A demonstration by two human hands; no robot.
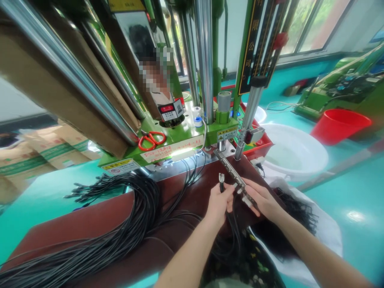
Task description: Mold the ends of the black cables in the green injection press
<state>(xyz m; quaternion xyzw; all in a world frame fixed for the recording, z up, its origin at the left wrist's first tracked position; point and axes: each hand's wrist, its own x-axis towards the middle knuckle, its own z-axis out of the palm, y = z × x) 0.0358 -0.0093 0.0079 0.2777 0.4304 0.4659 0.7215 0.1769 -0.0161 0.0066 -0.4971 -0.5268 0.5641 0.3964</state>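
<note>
My left hand (218, 203) is closed round black cables whose metal-ended connectors (221, 178) stick up above the fingers. Its fingertips meet the side of a long narrow metal bar (229, 168) with small fittings along it. My right hand (261, 198) grips the near end of this bar from the right. The bar slants away over the brown table (195, 196), its far end by the green machine's base. The cables hang below my left hand. To the left, a thick bundle of black cables (132, 224) lies across the table.
Red-handled scissors (152, 140) rest on the green machine base (177, 134). Several metal columns rise above it. On the right are a white tub (300, 150), a red bucket (339, 126) and a white sack (327, 236) with black cables. Cartons stand at the far left.
</note>
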